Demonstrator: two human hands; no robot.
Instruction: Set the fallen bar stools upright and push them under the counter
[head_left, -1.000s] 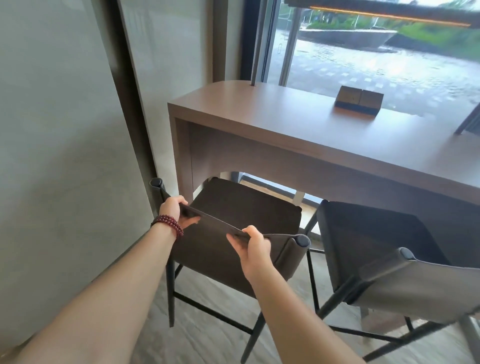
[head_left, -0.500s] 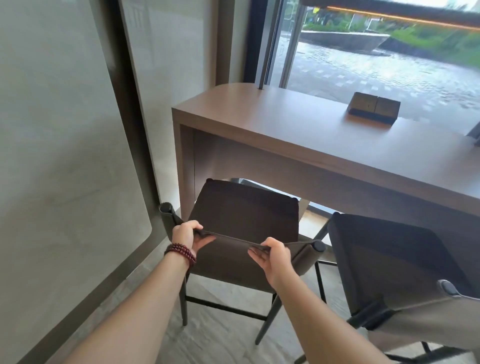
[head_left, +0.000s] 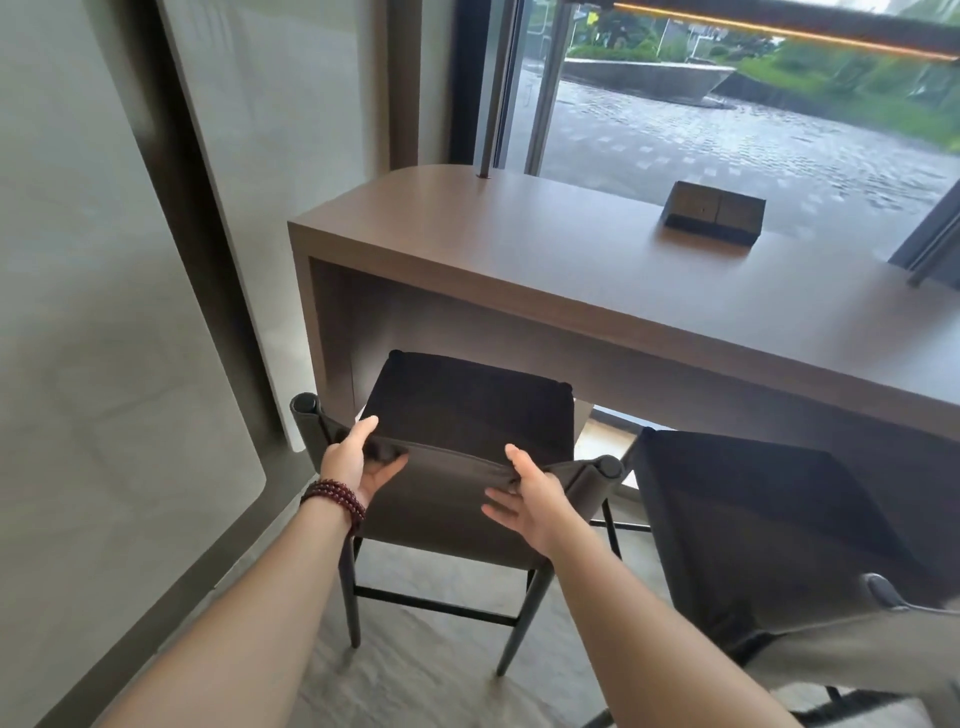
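Observation:
The left bar stool (head_left: 467, 415) stands upright with a dark seat, a grey-brown backrest (head_left: 447, 499) and thin black legs. The front of its seat reaches just under the wooden counter (head_left: 597, 291). My left hand (head_left: 358, 462), with a red bead bracelet on its wrist, lies with fingers straightened on the backrest's top edge near the left post. My right hand (head_left: 524, 499) rests flat, fingers spread, against the backrest near the right post. A second stool (head_left: 753, 519) stands upright at the right, its seat close to the counter's edge.
A pale wall panel (head_left: 104, 312) with a dark frame runs along the left, close to the stool's left leg. A small dark box (head_left: 714, 213) lies on the counter top. Behind the counter is a window. The floor is grey stone.
The left stool has slid forward toward the counter. Both hands have loosened from a closed grip on the backrest's top edge to straightened, spread fingers.

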